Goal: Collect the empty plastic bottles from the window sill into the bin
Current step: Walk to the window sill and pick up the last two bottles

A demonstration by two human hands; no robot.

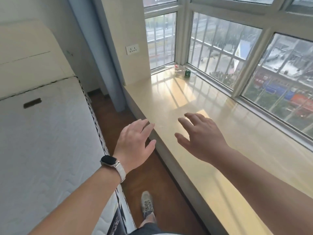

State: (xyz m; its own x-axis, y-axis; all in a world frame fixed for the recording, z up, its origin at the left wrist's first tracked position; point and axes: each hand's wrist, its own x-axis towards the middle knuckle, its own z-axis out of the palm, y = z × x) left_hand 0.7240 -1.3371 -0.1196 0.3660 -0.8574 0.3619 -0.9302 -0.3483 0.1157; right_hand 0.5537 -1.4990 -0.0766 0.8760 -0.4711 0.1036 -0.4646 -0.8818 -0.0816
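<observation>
Clear plastic bottles lie in the far corner of the glossy beige window sill, one with a red cap, beside a small green box. My left hand, with a watch on its wrist, hovers over the sill's near edge with its fingers spread. My right hand hovers above the sill with straight fingers. Both hands hold nothing and are far from the bottles. No bin is in view.
A bare white mattress fills the left side. A narrow strip of brown floor runs between it and the sill, with my shoe on it. A wall socket sits by the window.
</observation>
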